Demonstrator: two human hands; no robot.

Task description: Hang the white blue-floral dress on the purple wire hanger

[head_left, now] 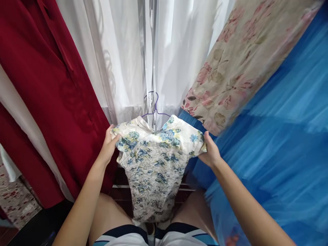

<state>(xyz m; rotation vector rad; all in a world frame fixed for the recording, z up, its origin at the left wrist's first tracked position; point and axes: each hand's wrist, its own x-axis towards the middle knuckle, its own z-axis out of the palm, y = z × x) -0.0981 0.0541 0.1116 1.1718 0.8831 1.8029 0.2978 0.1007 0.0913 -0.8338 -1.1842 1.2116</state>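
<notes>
Clock positions are read from the centre of the garment, with 12 o'clock at the top of the view. A white, short-sleeved fabric garment printed with blue, green and yellow flowers is held up between the two hands, its front exposed and its lower edge hung near the thighs. Between 9 and 10 o'clock, one sleeve is pinched by the left hand, thumb and fingers clamped on the cloth. Between 2 and 3 o'clock, the other sleeve is gripped by the right hand; the thumb is laid over its edge, the fingers partly hidden beneath. At 12 o'clock, a thin purple hanger is seen at the neckline, its arms lost behind the collar; whether its hook is supported cannot be told. Sheer white drapery is noted beyond it, deep-red smooth fabric at 10, beige floral fabric between 1 and 2, and layered bright-blue tulle at 3.
</notes>
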